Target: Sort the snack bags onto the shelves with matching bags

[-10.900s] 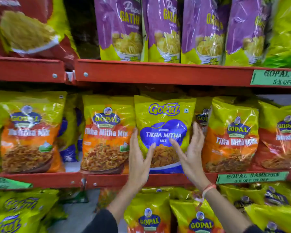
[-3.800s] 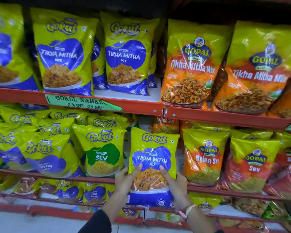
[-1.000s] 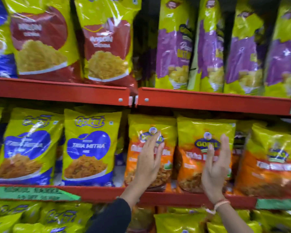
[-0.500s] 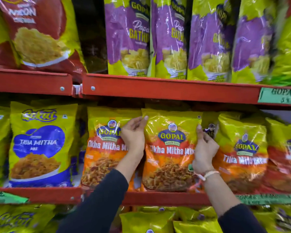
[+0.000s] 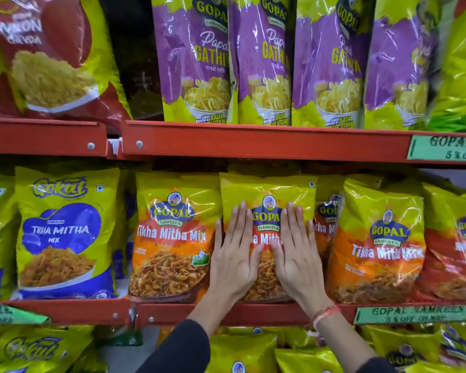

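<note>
An orange and yellow Gopal Tikha Mitha Mix bag [image 5: 268, 192] stands upright on the red middle shelf [image 5: 253, 314]. My left hand [image 5: 233, 254] and my right hand [image 5: 296, 254] lie flat on its front, side by side, fingers straight and pointing up. Neither hand grips it. Matching Gopal bags stand on both sides, one at the left [image 5: 172, 235] and one at the right [image 5: 377, 243]. A yellow and blue Gokul Tikha Mitha Mix bag [image 5: 62, 232] stands further left on the same level.
Purple Gopal Papdi Gathiya bags [image 5: 264, 60] fill the upper shelf, with a red Nylon Chevda bag [image 5: 43, 57] at upper left. Green price labels [image 5: 444, 150] hang on the shelf edges. More yellow bags [image 5: 242, 354] lie on the shelf below.
My hands held the middle Gopal bag by its sides half a second ago. Now both palms rest flat on its front. The view has moved closer.
</note>
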A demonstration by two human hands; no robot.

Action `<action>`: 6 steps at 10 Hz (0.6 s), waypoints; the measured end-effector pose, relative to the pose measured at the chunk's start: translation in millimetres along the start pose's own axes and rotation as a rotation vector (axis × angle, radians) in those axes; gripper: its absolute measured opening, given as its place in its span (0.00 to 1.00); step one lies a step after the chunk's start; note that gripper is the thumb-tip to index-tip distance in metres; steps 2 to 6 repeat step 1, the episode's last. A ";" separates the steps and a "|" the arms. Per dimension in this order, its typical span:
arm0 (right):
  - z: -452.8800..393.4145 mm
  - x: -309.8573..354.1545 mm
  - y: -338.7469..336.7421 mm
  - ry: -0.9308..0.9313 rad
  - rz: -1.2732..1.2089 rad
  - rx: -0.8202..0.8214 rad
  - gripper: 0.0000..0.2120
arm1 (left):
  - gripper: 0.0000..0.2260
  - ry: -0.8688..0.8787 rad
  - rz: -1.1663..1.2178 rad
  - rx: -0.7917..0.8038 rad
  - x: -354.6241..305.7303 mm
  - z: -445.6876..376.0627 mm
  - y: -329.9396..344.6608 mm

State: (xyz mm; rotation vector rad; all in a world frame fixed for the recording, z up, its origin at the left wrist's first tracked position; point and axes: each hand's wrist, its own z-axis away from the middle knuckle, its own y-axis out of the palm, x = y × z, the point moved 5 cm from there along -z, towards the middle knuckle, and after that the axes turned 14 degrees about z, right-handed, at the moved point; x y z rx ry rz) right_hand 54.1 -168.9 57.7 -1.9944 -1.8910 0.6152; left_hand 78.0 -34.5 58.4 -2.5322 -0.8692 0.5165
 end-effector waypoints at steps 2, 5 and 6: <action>1.3 3.1 -6.7 0.009 0.081 0.071 0.32 | 0.30 -0.036 -0.042 0.059 -4.1 3.6 -5.0; 1.3 3.1 -6.7 0.009 0.081 0.071 0.32 | 0.30 -0.036 -0.042 0.059 -4.1 3.6 -5.0; 1.3 3.1 -6.7 0.009 0.081 0.071 0.32 | 0.30 -0.036 -0.042 0.059 -4.1 3.6 -5.0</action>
